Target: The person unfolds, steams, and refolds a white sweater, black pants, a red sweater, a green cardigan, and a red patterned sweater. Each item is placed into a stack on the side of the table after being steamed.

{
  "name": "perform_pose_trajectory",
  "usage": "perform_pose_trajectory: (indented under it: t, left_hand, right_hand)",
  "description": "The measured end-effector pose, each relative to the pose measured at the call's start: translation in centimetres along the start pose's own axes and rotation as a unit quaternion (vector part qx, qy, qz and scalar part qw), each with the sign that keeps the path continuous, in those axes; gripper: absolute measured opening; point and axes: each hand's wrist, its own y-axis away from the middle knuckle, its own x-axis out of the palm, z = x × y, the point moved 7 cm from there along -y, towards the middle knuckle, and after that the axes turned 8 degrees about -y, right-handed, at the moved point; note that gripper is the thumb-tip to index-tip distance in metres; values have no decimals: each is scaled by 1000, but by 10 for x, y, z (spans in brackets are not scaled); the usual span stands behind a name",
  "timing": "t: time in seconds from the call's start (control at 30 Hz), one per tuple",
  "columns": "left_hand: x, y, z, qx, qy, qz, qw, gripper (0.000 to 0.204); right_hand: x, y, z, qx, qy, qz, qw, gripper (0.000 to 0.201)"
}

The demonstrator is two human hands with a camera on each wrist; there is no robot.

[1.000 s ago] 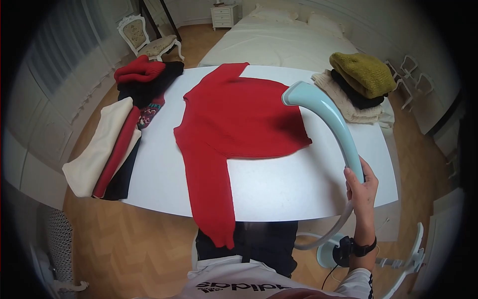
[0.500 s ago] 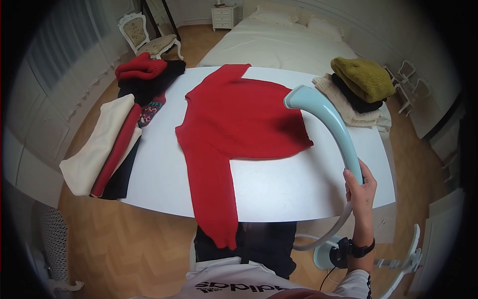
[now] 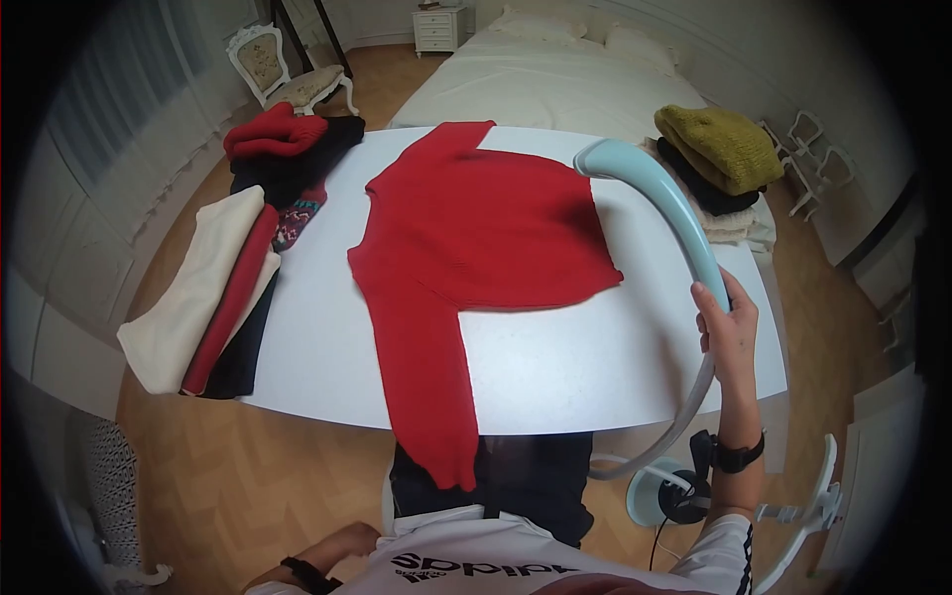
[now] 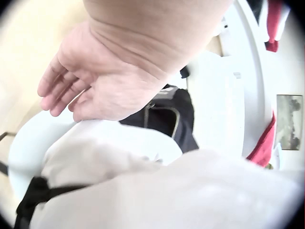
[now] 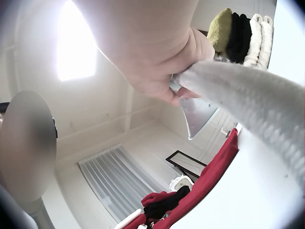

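A red sweater (image 3: 496,228) lies spread on the white table (image 3: 555,377), one sleeve hanging over the near edge. My right hand (image 3: 732,332) grips the handle of a pale blue garment steamer (image 3: 679,208). The steamer's head overlaps the sweater's far right corner in the head view and casts a shadow on the knit. From the handle's lower end runs a grey hose (image 5: 248,95), large in the right wrist view. Down by the white shirt (image 4: 128,148), my left hand (image 4: 90,76) holds nothing, its fingers loosely bent.
Folded clothes, among them a cream garment (image 3: 198,288) and a red knit (image 3: 276,131), are piled along the table's left side. At the far right sits a stack topped by an olive knit (image 3: 719,149). The steamer's base (image 3: 659,496) stands on the floor; a bed (image 3: 535,84) lies beyond.
My right hand has moved away from me and slightly right, carrying the steamer with its head toward the sweater's far corner. My left hand has come into view at the bottom.
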Motion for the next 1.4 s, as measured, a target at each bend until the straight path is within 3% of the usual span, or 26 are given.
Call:
perform_pose_trajectory:
  t: [0.07,0.2,0.33,0.4,0.43,0.5,0.53,0.6,0.8,0.93,1.03,1.1,1.13,1.2,1.23,1.3,1.33,1.4]
  left_hand:
    - [-29,-43,53,2,248,-162,955,40]
    - [-127,2,16,91,239,-370,893,41]
    - [-153,47,-53,164,233,-362,888,51]
    - [-150,59,-91,260,266,-307,876,61]
    - [-151,64,-103,260,267,-307,876,61]
    - [-146,70,-130,320,334,-225,857,69]
    - [-143,65,-136,320,334,-223,858,69]
    - [-139,57,-146,374,412,-178,812,58]
    - [-128,69,-166,403,431,-77,804,36]
    - [-123,85,-174,419,412,-29,808,39]
    - [-130,111,-189,445,438,-22,781,40]
    - [-134,135,-202,475,453,53,753,39]
    - [-133,127,-195,471,458,51,752,39]
    - [-129,111,-183,502,493,121,700,40]
    - [-130,117,-183,498,495,118,702,40]
    - [-136,123,-182,411,450,44,792,41]
    - [-138,123,-182,409,447,46,794,41]
    - [-145,134,-187,494,389,29,777,44]
  right_hand:
    - [5,-14,5,4,6,3,1000,53]
    - [20,-49,5,-8,56,17,998,52]
    - [43,-90,-3,-39,49,32,998,51]
    - [56,-111,-11,-41,72,44,996,49]
    - [62,-123,-18,-41,72,44,996,49]
    - [73,-144,-26,-79,110,52,989,48]
    - [78,-152,-28,-77,111,51,990,48]
    - [90,-166,-30,-70,137,67,986,49]
    - [103,-233,-75,-127,212,27,969,52]
    - [108,-248,-95,-174,262,-5,949,54]
    - [110,-250,-110,-115,258,8,959,52]
    - [110,-246,-117,-122,286,-14,950,51]
    - [112,-245,-119,-121,284,-8,951,51]
    - [112,-240,-115,-118,341,-4,933,51]
    - [114,-234,-110,-113,342,3,933,50]
    - [117,-236,-117,-113,349,8,930,50]
    - [115,-238,-121,-113,363,9,925,49]
    - [122,-249,-122,-104,368,-3,924,49]
